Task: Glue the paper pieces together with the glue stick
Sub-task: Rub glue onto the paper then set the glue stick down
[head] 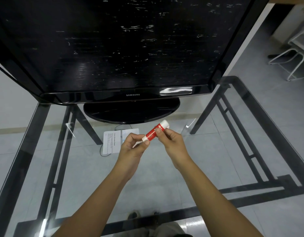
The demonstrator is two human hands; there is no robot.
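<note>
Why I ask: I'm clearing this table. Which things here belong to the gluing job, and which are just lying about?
For the job:
glue stick, held between left hand and right hand
paper pieces, lying on the glass table

Lying about:
Samsung monitor, standing behind the papers
metal chair, on the floor off to the right

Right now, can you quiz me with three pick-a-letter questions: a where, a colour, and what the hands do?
1. Where are the paper pieces? A) on the glass table before the TV B) a chair C) in a hand
2. The glue stick's label colour? A) blue B) red C) green
3. What holds the glue stick? A) nothing B) one hand C) both hands
Answers: A, flat near the TV's base; B, red between white ends; C, left hand pinches one end, right hand the body.
</note>
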